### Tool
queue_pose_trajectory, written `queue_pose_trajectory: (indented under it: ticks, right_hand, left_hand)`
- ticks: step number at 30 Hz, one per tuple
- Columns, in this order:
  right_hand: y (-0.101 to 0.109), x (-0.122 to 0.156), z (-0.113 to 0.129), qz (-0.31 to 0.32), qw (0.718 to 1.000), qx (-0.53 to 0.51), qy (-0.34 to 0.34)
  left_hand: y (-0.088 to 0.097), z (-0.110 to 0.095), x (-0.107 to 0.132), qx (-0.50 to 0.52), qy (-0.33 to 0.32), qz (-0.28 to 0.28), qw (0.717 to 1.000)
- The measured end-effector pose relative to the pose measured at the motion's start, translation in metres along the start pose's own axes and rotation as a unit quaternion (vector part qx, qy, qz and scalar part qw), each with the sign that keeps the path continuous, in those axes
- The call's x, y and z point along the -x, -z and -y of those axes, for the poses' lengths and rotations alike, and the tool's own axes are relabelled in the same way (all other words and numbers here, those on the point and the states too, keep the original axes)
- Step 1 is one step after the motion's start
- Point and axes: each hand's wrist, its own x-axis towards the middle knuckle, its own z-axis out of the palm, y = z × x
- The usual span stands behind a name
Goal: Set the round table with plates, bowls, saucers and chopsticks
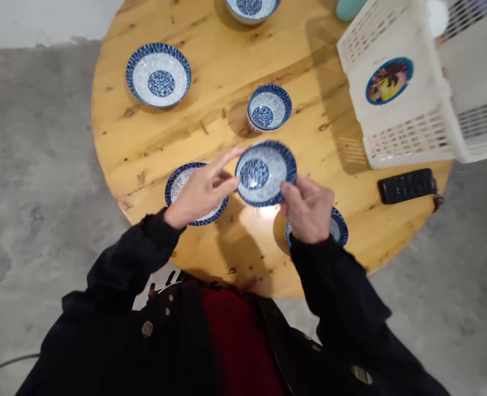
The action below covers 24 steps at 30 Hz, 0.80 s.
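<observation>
My right hand point(308, 209) grips a small blue-and-white bowl point(263, 173) by its lower right rim, thumb on the inside. At the bowl's left edge is my left hand point(206, 187), its thumb and index finger on the rim. The bowl is held above the table, its inside tilted toward me. Beneath my left hand lies a blue-rimmed plate point(179, 184), partly covered. Another blue-rimmed dish point(340, 225) is mostly hidden by my right hand and sleeve. Just beyond the held bowl stand small bowls point(270, 107) that look stacked.
On the round wooden table point(156, 148), a wide bowl point(159, 75) sits at far left and another bowl point(252, 8) at the back. A white plastic basket point(404, 121) stands on the right, with a black phone-like object point(406, 186) before it. A teal object point(348, 8) is behind.
</observation>
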Motion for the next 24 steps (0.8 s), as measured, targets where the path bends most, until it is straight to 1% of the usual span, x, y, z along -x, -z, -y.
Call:
queue_pose_trajectory:
  ticks: [3,5,7,9,13,18,20,24]
  right_hand:
    - [-0.015,0.056,-0.011,-0.026,0.997,-0.017,-0.067]
    - [-0.021,0.086,-0.019,-0.028,0.995,-0.017,-0.095]
    - [-0.024,0.112,-0.028,-0.035,0.993,-0.009,-0.11]
    - [-0.025,0.131,-0.037,-0.041,0.992,0.003,-0.116]
    - [-0.023,0.155,-0.049,-0.04,0.993,0.004,-0.108]
    - [-0.019,0.182,-0.058,-0.048,0.995,-0.051,-0.074]
    - [-0.017,0.199,-0.063,-0.053,0.993,-0.073,-0.073]
    - [-0.012,0.237,-0.077,-0.067,0.989,-0.098,-0.084]
  left_hand:
    - [-0.021,0.025,0.042,0.009,0.036,0.024,0.999]
    - [-0.037,0.038,0.064,0.024,0.054,0.039,0.998]
    - [-0.051,0.048,0.082,0.034,0.065,0.045,0.996]
    - [-0.063,0.052,0.095,0.033,0.07,0.045,0.996]
    - [-0.074,0.047,0.116,0.002,0.076,0.036,0.996]
    - [-0.085,0.031,0.144,-0.058,0.079,0.016,0.995]
    - [-0.095,0.027,0.157,-0.073,0.077,0.012,0.994]
    - [-0.117,0.022,0.187,-0.106,0.076,0.026,0.991]
